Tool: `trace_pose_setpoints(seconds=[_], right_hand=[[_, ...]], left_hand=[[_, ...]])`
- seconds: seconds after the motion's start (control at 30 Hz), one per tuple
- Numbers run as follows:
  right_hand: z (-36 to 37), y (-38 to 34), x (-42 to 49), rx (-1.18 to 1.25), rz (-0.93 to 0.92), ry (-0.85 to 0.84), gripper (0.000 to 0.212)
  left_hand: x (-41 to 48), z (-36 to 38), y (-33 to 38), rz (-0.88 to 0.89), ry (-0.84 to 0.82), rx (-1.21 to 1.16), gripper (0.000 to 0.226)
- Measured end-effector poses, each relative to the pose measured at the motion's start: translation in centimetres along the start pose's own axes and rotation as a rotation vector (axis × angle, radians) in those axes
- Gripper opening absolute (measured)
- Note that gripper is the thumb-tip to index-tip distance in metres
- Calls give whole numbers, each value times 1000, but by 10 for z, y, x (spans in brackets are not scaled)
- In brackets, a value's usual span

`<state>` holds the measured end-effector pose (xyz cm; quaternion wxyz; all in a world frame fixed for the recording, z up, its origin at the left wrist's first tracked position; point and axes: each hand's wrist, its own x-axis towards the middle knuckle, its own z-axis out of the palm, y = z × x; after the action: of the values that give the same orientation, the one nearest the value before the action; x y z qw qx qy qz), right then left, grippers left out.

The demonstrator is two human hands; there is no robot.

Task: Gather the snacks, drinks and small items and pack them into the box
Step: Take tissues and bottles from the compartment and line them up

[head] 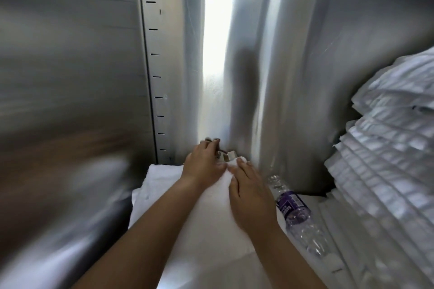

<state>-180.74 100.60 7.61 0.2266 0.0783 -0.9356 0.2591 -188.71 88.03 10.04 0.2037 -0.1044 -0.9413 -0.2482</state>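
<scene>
Both my hands reach deep into a steel cabinet. My left hand (203,163) pinches a small shiny metal item (227,155) with a dark loop, close to the back wall; what it is stays unclear. Beside it, my right hand (249,191) lies flat with straight fingers on a white folded cloth (211,213). A clear plastic water bottle (294,212) with a purple label lies on its side just right of my right hand, cap toward the back wall. No box is in view.
The steel back wall (234,77) and a slotted shelf rail (157,91) stand straight ahead. A tall stack of white wrapped packets (389,148) fills the right side. The left side is blurred steel.
</scene>
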Motion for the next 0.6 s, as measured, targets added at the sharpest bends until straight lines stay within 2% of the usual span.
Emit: trace_pose_setpoints(seconds=[0.13,0.23,0.37,0.6], right_hand=[[0,0,-1,9,-2,7,42],[0,-1,-1,-2,-4,20,41],[0,-2,-1,-16,-1,22,41],[0,-4,-2,-11,-1,27,42]], left_hand=[[9,4,-4,-103,-143,36,57],[10,6,-6,-181,-202,-11,64],[8,6,-12,-235,-188,-49,75],[-1,5,-8,-186,-78,11,67]])
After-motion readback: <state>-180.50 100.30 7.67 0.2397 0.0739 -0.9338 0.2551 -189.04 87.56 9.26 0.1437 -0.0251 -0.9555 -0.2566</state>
